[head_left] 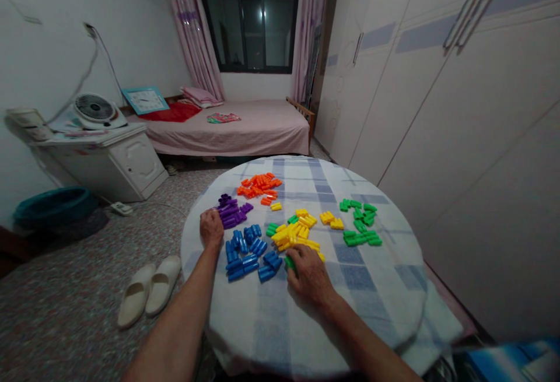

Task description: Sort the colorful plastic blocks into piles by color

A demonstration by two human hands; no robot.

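Evidently, a green piece (pixel 290 263) is held between the thumb and forefinger of the right hand (pixel 308 268), the fingers being drawn in narrowly about it; whether it is lifted off the tablecloth (pixel 315 326) cannot be told. Just beyond these fingers a heap of yellow pieces (pixel 293 235) is spread, its near edge partly covered by the hand; other green bits (pixel 271 230) are caught along the heap's left and far sides.

By the left hand (pixel 212 227) the purple pieces (pixel 231 214) are met at their left edge; its fingers are curled in — whether anything is gripped there cannot be told, the fingertips being hidden. Between the two hands the blue pieces (pixel 250 262) are scattered, the nearest lying just left of the right thumb; the way from the right fingers to the orange pieces (pixel 258 185), farther off, is blocked by the yellow heap. To the right of the right hand, well apart from its fingers, a green group (pixel 363 238) is laid out; a small yellow cluster (pixel 336 224) is set between that group and the heap.
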